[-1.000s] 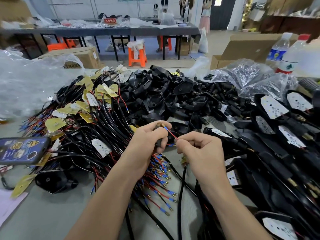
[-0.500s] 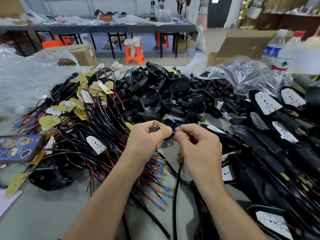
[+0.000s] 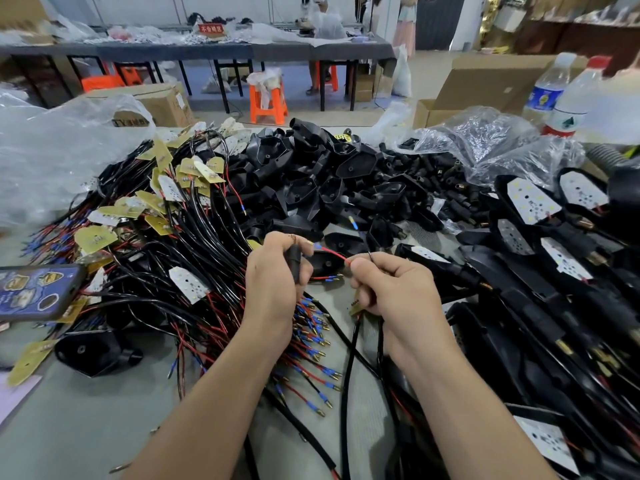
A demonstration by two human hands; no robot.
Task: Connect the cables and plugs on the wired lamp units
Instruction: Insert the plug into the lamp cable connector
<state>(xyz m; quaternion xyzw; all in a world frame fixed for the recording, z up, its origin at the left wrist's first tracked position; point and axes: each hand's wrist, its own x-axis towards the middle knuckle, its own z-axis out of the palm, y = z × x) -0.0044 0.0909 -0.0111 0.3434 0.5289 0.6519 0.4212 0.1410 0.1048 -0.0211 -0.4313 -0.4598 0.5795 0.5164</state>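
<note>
Centre of desk [image 3: 86,420], just above the surface.

- Left hand [image 3: 273,285]: curled round a black plug [image 3: 295,263]. Plug held near upright, long axis vertical, brass end pointing up and away from the camera.
- Red wire [image 3: 332,253]: stretched from the plug's top, running right and slightly down. Far end pinched by the fingertips of the right hand [image 3: 394,292].
- Right hand: closed. Black cables [image 3: 348,358] are also gripped in it and hang down toward the near edge.
- Wired boards [image 3: 166,216] are heaped to the left, black housings [image 3: 311,174] behind.
- A phone [image 3: 34,292] is seen at far left.
</note>
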